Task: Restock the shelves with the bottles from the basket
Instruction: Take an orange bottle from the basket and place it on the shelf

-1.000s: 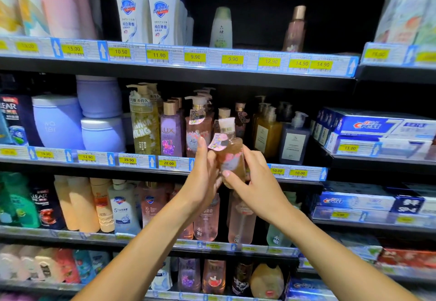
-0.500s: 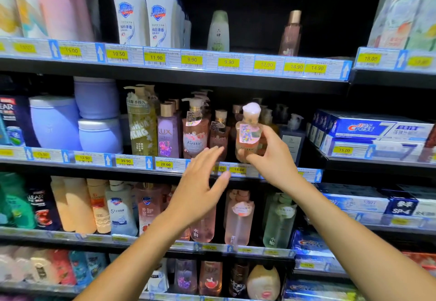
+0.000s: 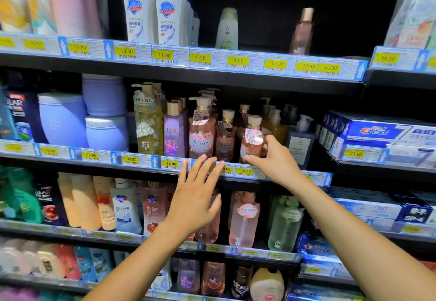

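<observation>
Since half a second ago, the small pink Kustie bottle (image 3: 251, 143) has come down from its raised tilt and now stands upright on the middle shelf (image 3: 77, 166), close to the front edge and right of centre. It has a beige cap and holds peach-pink liquid. Just left of it stand a matching small bottle (image 3: 225, 141), a taller Kustie pump bottle (image 3: 201, 135) of pink liquid and a purple LUX bottle (image 3: 173, 135).

The right hand (image 3: 276, 159) grips the small bottle low down, with the thumb at its right side and the forefinger curled across its base. The left hand (image 3: 195, 196) is flat with its fingers spread. It holds nothing, and its fingertips overlap the price strip (image 3: 132, 160) left of the bottle.
</observation>
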Demonstrator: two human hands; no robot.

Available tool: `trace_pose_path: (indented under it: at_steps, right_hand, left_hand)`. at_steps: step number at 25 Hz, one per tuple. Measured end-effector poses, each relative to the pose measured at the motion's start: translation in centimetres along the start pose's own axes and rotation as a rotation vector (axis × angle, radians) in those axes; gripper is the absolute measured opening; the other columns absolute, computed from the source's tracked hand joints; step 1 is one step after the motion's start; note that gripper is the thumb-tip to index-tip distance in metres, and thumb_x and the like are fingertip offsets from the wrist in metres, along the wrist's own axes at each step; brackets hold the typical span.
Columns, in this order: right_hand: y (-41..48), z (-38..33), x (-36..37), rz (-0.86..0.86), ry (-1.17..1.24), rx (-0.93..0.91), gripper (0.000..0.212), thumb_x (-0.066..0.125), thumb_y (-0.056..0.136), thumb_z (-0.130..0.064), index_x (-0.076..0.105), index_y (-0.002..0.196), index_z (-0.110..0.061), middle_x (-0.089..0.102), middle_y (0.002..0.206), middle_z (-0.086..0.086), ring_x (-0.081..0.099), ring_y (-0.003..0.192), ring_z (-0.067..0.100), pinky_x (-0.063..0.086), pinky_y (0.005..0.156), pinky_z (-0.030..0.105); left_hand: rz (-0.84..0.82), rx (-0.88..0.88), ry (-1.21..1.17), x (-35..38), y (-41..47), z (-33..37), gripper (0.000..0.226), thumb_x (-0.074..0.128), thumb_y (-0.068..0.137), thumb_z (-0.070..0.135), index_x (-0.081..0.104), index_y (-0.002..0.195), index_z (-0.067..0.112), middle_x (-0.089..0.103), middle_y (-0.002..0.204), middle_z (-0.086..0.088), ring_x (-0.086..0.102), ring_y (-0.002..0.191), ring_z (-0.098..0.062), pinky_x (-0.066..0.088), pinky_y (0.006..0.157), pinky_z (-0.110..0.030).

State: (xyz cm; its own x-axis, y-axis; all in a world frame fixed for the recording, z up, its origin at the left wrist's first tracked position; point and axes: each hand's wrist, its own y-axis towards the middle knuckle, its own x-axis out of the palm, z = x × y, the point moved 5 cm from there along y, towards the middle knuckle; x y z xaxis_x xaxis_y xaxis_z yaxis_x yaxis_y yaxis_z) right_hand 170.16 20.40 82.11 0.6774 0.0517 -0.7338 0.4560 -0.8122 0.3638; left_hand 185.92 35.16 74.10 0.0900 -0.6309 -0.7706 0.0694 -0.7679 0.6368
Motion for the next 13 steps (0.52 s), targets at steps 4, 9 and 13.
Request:
trace_pose_path:
  at_steps: [4,9,13]
  right_hand:
    - [-0.5,-0.4,-0.2,-0.005,-0.102,-0.010,0.052,0.069,0.082,-0.061,0.047,0.114,-0.026,0.066,0.111,-0.007,0.063,0.100,0.019,0.055,0.081,0.045]
    - [-4.7,-0.1,-0.1,0.252,-0.121,-0.138,0.053,0.056,0.091,-0.056,0.043,0.134,-0.027,0.051,0.129,-0.007,0.053,0.118,0.018,0.042,0.100,0.043]
    - [-6.8,-0.5,1.6,0.265,-0.368,-0.270,0.042,0.042,0.096,-0.059,0.054,0.130,-0.039,0.051,0.119,-0.013,0.048,0.119,0.013,0.033,0.106,0.040]
  left_hand:
    - [0.009,-0.001,-0.037,0.1,0.0,0.1,0.079,0.054,0.089,0.040,0.023,0.159,0.023,0.026,0.163,0.000,0.009,0.156,-0.024,0.004,0.125,-0.058]
    - [0.046,0.008,-0.095,0.6,0.1,0.0,0.081,0.059,0.088,0.035,0.023,0.159,0.021,0.025,0.163,-0.001,0.008,0.156,-0.025,0.004,0.124,-0.059]
    - [0.057,0.003,-0.107,0.7,0.0,0.1,0.081,0.061,0.087,0.032,0.024,0.159,0.020,0.024,0.162,-0.002,0.008,0.156,-0.025,0.002,0.124,-0.058]
